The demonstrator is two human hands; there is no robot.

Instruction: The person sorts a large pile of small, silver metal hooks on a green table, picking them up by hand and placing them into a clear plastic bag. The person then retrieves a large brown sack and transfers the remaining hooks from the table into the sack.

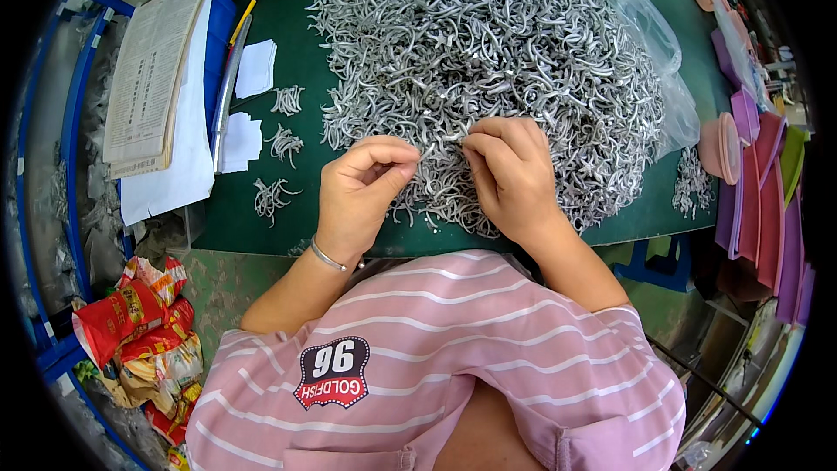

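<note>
A big heap of small curved silvery metal pieces (488, 44) covers much of the green table (301, 35). At the near edge of the heap is my left hand (359, 187), thumb and forefinger pinched together, with a metal bangle on its wrist. Just to the right, my right hand (514, 170) bends its fingers in a pinch over the same pieces. The two sets of fingertips are close but apart. Whatever each pinch holds is too small to tell from the pieces behind it. Left of my left hand lie several small separate piles of such pieces (272, 199).
White paper slips (255, 68), a yellow pencil (244, 22) and a paper stack (148, 78) are at left. Clear plastic bags (649, 30) edge the heap. Pink and purple bins (767, 201) stand at right, near another small pile (693, 183). Red snack wrappers (131, 318) lie lower left.
</note>
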